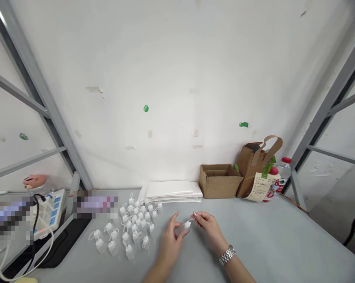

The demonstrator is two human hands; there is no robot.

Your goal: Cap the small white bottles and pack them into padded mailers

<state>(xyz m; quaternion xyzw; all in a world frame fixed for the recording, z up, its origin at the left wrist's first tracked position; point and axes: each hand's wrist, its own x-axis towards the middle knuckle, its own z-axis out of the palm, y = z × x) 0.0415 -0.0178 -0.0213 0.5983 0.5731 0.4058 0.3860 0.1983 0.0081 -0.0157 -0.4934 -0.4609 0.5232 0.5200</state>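
A small clear dropper bottle (182, 228) with a white pointed top lies tilted in my left hand (170, 239), its tip pointing up and to the right. My left thumb and fingers close round the bottle's body. At the tip, my right hand (208, 226) pinches the end of the thin white cap strap (191, 220); the small part between the fingertips is mostly hidden. To the left of my hands, several similar dropper bottles (136, 220) stand in a loose group on the grey table (271, 243), many with looped white straps.
At the back stand a cardboard box (221, 186), a stack of white flat packs (173, 189), a brown paper bag (248, 165) and a red-capped plastic bottle (284, 169). A power strip (52, 214) with cables and a black mat (67, 239) are at left.
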